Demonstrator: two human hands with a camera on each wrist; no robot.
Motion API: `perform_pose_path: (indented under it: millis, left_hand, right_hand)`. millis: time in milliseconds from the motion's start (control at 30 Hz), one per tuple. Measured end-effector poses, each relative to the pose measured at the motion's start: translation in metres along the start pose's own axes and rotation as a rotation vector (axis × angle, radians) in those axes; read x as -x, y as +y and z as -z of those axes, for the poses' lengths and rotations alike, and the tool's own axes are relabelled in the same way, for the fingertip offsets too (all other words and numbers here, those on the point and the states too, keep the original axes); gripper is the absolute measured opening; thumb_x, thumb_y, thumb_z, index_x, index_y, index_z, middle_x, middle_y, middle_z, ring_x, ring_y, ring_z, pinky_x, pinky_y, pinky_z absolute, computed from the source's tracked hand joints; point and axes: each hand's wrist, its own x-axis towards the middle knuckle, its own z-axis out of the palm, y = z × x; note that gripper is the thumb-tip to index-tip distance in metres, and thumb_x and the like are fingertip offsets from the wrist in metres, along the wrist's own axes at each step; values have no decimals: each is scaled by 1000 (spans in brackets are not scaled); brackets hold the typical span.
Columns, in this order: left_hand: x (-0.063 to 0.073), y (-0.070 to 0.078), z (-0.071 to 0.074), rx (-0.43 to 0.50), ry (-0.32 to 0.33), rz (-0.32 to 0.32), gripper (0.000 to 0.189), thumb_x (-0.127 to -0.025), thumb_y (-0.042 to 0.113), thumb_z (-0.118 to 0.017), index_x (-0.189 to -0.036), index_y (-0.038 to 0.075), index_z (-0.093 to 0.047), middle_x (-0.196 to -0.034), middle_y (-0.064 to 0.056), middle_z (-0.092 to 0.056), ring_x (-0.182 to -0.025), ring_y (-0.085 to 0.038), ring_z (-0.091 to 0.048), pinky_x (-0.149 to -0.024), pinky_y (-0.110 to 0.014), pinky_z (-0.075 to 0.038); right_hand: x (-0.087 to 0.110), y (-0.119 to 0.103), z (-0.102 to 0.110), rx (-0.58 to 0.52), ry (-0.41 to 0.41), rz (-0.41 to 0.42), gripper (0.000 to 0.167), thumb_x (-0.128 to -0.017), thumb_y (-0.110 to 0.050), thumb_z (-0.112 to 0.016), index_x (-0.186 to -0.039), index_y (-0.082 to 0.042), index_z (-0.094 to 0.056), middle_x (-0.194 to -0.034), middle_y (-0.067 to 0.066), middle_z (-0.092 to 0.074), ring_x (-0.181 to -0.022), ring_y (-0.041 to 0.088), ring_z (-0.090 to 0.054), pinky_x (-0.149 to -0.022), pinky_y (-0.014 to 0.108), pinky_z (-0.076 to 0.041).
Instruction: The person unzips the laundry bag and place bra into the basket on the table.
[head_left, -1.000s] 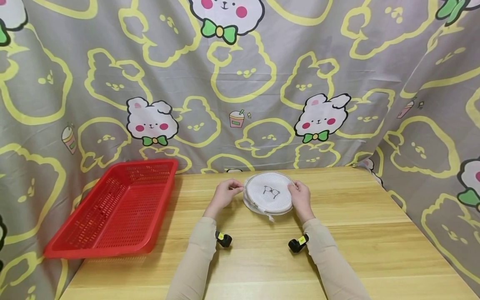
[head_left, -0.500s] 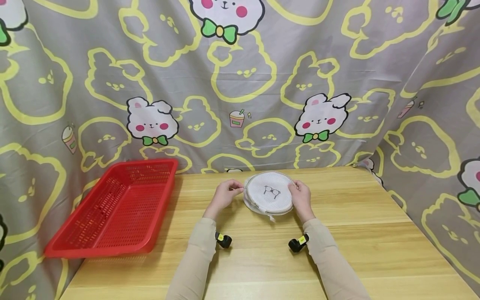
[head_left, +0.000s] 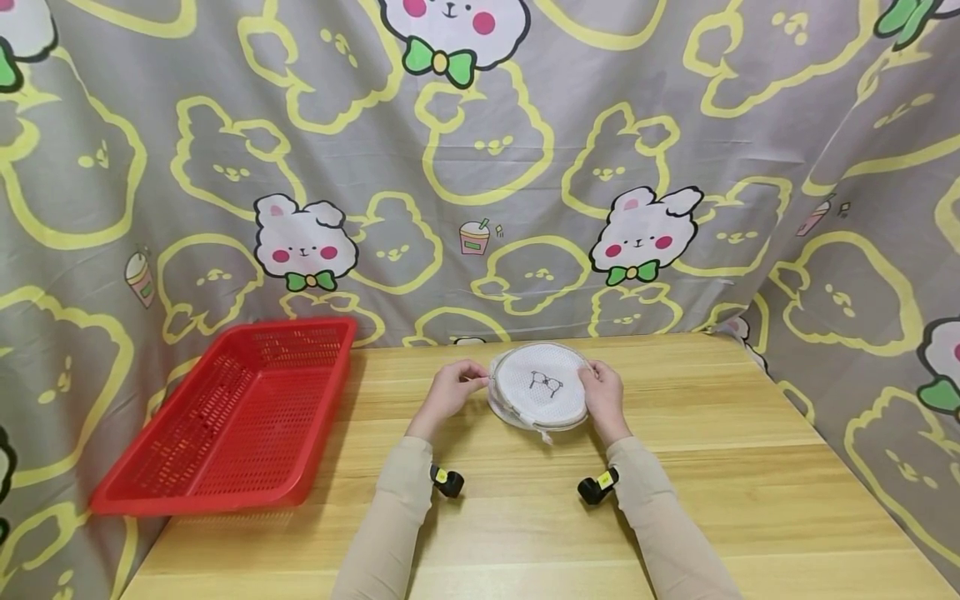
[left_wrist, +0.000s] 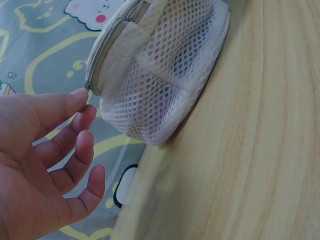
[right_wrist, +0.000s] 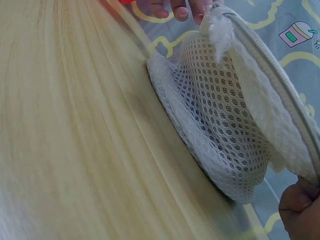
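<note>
A round white mesh laundry bag (head_left: pixel 517 392) stands on the far part of the table, with a small dark line drawing on its lid. A zipper (left_wrist: pixel 107 47) runs round the lid's edge. At the bag's left side, my left hand (head_left: pixel 452 387) pinches the zipper pull (left_wrist: pixel 88 86) between thumb and forefinger; the other fingers are spread loosely. My right hand (head_left: pixel 602 393) grips the right rim of the lid, thumb on top. In the right wrist view, the mesh side wall (right_wrist: pixel 215 100) sags in folds, and a white tuft (right_wrist: pixel 221 35) hangs near the zipper.
A red plastic basket (head_left: pixel 309 467) with slotted walls stands on the left of the wooden table (head_left: pixel 510 533). A grey patterned curtain (head_left: pixel 405 167) hangs right behind the table and along both sides. Each wrist wears a small black camera (head_left: pixel 447 481).
The bag's lid and its drawing have shifted very slightly to the right. Both hands keep their hold in nearly the same place.
</note>
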Motion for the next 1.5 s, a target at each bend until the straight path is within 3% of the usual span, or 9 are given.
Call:
perform_pose_path:
  millis: [300, 900, 1500]
  left_hand:
    - [0, 0, 0, -6, -21, 5, 7, -89, 15, -70, -91, 8, -71, -90, -7, -71, -76, -11, -55, -69, -23, -45]
    - [2, -1, 3, -42, -83, -22, 8, -89, 16, -71, -94, 10, -72, -93, -5, -71, -85, -10, -60, -80, -27, -48]
    - [4, 1, 4, -29, -162, -20, 7, -89, 15, -70, -95, 11, -72, -94, -4, -70, -84, -11, -57, -78, -27, -48]
  right_hand:
    - [-5, 1, 0, 48, -14, -65, 32, -97, -13, -50, -118, 7, -62, -115, 26, -64, -81, 5, -54, -70, 10, -44]
    - [-5, 2, -1, 40, -3, -73, 32, -98, -14, -50, -120, 6, -61, -115, 25, -64, -83, 8, -54, -70, 11, -44]
    - [-6, 5, -1, 32, 30, -59, 30, -97, -14, -52, -116, 6, -64, -112, 22, -65, -89, 14, -54, -75, 13, -43]
